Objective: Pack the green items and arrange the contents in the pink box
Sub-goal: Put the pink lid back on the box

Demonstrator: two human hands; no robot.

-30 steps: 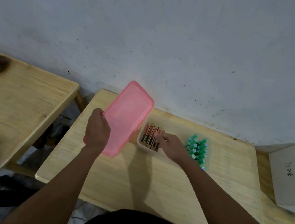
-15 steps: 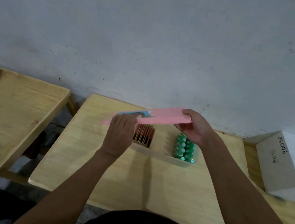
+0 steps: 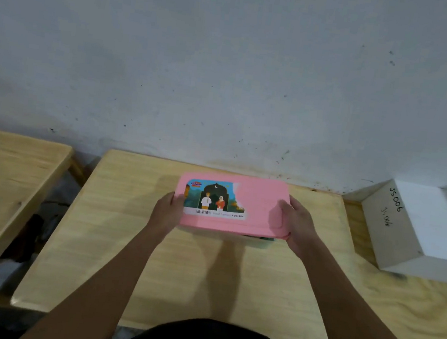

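Clamped on both ends of the lid (image 3: 257,201) — left grip (image 3: 165,214), right grip (image 3: 298,226). Laid flat over the box (image 3: 253,237) on the surface (image 3: 147,272). Might seat crooked — uneven pressing could leave a corner unlatched or pinch the hidden green items.

Concealed beneath rectangular pink plastic lid (image 3: 260,202): box body (image 3: 259,238) and contents, apart from a thin blurred sliver with a dark green trace at the lid's near edge. Not determinable: lid seated or merely held above. Fingers of left hand (image 3: 165,213) and right hand (image 3: 298,226) largely out of sight past the lid's ends. Small print on printed paper label (image 3: 214,200): too small to read. Second handwritten line on white cardboard box (image 3: 418,221): unreadable. Same box cropped by right edge. Light wooden side table (image 3: 5,170) cropped at left. Forearms and dark torso cropped at bottom.
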